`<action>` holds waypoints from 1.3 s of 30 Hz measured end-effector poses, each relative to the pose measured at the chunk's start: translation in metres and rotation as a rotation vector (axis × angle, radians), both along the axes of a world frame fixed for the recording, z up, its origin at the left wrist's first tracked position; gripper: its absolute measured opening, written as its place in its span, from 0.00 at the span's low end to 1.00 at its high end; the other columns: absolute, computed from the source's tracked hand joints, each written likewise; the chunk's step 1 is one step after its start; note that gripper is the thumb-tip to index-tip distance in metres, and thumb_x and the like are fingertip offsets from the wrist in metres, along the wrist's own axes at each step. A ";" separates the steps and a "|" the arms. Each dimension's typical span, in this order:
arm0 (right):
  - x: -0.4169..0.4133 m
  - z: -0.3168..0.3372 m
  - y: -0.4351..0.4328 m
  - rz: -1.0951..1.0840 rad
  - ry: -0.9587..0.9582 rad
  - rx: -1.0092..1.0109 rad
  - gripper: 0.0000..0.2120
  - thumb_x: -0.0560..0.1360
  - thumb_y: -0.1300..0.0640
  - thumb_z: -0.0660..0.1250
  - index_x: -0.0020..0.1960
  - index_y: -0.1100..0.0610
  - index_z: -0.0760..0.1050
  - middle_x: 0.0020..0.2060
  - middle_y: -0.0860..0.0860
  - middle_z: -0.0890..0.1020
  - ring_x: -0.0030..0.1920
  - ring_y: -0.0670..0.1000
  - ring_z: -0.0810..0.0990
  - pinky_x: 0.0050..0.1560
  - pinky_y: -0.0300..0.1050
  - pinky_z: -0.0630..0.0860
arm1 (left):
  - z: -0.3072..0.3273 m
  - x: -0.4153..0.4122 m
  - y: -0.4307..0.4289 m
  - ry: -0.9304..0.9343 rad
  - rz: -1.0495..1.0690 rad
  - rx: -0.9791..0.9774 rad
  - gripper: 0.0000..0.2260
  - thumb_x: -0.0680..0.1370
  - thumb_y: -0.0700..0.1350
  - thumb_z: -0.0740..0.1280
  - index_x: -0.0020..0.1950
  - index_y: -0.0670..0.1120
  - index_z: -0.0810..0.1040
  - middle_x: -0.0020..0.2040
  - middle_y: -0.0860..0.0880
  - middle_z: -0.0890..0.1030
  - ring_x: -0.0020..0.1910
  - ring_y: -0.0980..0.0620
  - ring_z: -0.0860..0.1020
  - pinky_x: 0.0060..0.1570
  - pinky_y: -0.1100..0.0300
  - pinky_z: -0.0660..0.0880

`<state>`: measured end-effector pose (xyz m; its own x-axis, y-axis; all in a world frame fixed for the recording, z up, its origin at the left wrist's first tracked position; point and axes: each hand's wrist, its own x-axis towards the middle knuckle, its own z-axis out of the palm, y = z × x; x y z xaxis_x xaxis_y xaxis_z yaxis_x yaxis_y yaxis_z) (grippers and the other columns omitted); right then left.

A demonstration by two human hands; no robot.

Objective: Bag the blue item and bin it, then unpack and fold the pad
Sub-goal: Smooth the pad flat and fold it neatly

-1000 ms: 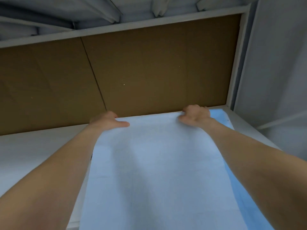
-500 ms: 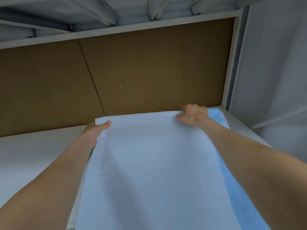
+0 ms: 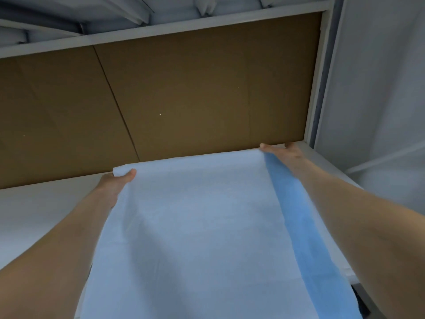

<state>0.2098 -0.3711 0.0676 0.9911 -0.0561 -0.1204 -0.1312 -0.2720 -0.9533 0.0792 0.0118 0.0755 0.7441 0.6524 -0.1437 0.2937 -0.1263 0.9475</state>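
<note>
View from a head camera, looking down along two bare forearms that reach forward over a white counter point(image 3: 46, 208). A brown cardboard wall point(image 3: 184, 100) stands at the counter's back edge.

A large pale pad point(image 3: 195, 226) lies spread between the arms. Its long axis runs straight away from the person, from the bottom of the view, where its near end is cut off, to a far edge close to the cardboard wall. Along the pad's right side a strip of its blue backing point(image 3: 296, 215) is turned up and shows beside the right forearm.

The left hand point(image 3: 115, 183) grips the far left corner, with the thumb on top of the pad and the fingers hidden beneath it. That corner is lifted a little off the counter. The right hand point(image 3: 285, 153) is at the far right corner, touching the pad's edge just in front of the wall. Its fingers look stretched out, but it is not clear whether it pinches the corner or only rests against it.

The far edge slants, so the right hand sits nearer the wall and the left hand nearer the person. Both hands are at the pad's far end, with its whole length lying between them and the body. Bagging and binning cannot be judged from here. The fold probably means drawing this far edge back toward the person, along the long axis, with both corners kept level.
</note>
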 end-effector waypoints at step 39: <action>-0.008 -0.019 0.009 0.141 0.253 0.387 0.33 0.74 0.28 0.49 0.55 0.53 0.78 0.39 0.51 0.86 0.42 0.52 0.84 0.58 0.46 0.75 | -0.012 -0.011 0.059 0.239 0.020 0.103 0.29 0.70 0.63 0.71 0.58 0.41 0.77 0.53 0.41 0.82 0.49 0.39 0.81 0.57 0.47 0.75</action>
